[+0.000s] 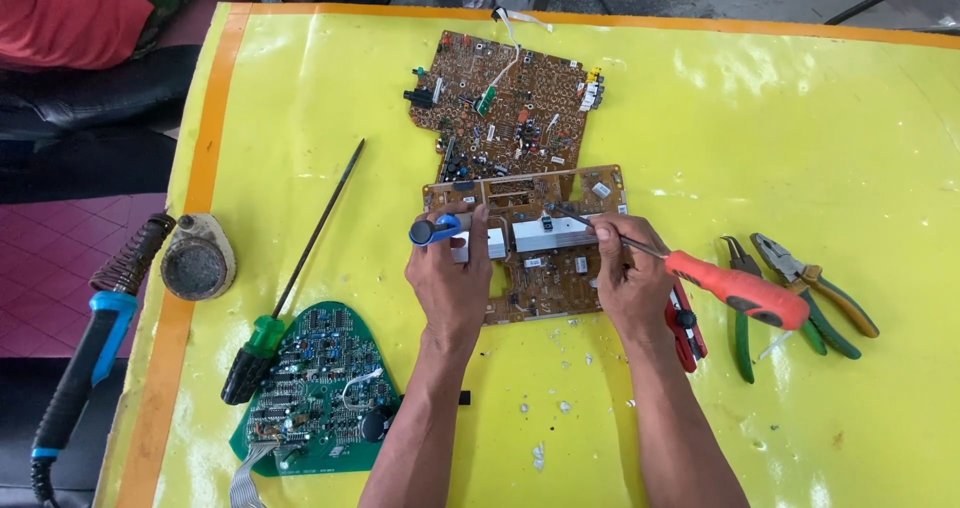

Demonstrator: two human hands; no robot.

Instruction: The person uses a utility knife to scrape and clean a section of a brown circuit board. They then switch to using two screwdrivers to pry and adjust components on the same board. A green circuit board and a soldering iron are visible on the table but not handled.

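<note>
Board (540,268) mid-frame | left hand (450,278) pins it, gripping blue tool (432,231) | right hand (630,273) clamps orange screwdriver (735,290), tip at heatsink (550,233) | step: prying; next needs steady leverage

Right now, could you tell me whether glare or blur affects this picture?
Head view: bright glare patches on the glossy yellow table cover; the brown circuit board and both hands, left hand and right hand, look sharp; straight edges bow slightly toward the corners.

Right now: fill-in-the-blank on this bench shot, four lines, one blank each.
1. The right hand holds a screwdriver with a ____ handle.
2. The left hand rests on the ____ circuit board.
3. The green circuit board lies to that hand's ____.
4. The table cover is ____.

Answers: red; brown; left; yellow
</note>
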